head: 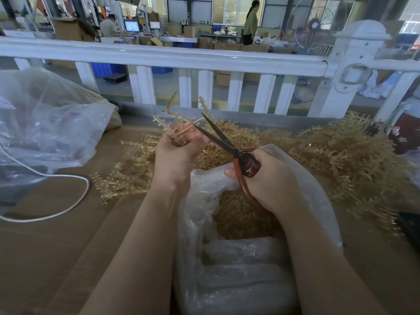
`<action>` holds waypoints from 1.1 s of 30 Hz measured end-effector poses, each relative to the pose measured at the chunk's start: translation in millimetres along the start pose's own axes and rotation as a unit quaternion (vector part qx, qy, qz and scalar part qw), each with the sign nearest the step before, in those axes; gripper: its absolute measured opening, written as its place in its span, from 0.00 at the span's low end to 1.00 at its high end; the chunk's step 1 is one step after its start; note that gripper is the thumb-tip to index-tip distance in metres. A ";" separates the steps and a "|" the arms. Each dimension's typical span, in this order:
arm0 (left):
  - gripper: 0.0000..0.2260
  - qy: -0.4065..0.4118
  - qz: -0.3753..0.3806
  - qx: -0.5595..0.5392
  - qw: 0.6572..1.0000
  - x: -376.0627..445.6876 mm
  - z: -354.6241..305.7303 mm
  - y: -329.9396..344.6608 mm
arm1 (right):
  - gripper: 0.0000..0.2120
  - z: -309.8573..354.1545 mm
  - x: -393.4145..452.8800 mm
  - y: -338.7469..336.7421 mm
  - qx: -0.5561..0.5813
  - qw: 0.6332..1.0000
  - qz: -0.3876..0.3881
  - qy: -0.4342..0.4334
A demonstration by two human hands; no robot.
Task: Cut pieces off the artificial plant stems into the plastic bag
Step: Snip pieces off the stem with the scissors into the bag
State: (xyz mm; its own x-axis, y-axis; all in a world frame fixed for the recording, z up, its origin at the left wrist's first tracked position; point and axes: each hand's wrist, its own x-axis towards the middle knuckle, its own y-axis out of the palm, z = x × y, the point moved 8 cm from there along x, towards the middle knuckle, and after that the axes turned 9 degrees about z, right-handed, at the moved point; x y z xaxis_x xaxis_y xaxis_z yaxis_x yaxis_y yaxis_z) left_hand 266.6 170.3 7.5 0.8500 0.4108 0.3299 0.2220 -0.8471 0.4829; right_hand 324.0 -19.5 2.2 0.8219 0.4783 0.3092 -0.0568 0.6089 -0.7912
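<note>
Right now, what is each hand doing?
Left hand: grips tan plastic plant stems.
Right hand: grips open red-handled scissors.

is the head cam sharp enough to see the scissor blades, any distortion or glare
Head view: the scissors blades read crisply, open beside the stem in the left hand; the white railing bows from wide-angle distortion; the plastic bag shows soft sheen; the background is hazy.

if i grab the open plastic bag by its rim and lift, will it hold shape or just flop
Probably flop: the plastic bag is thin and crinkled, its rim already sagging in folds. It may feel bottom-heavy, since cut pieces are heaped inside. The film looks smooth, so it could slip unless pinched firmly.
</note>
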 end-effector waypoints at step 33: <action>0.14 0.013 0.037 0.046 0.998 -6.8 -11.0 6.9 | 0.33 12.4 -8.3 -11.4 -0.036 0.996 -0.071 -0.031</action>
State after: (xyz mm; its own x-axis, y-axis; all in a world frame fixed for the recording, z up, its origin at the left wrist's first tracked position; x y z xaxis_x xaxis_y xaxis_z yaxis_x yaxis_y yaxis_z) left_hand 257.1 165.4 17.5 0.8529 0.3531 0.3845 0.2026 -0.9027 0.3796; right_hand 310.8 -22.6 15.3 0.7816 0.4305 0.4515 0.1007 0.6271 -0.7724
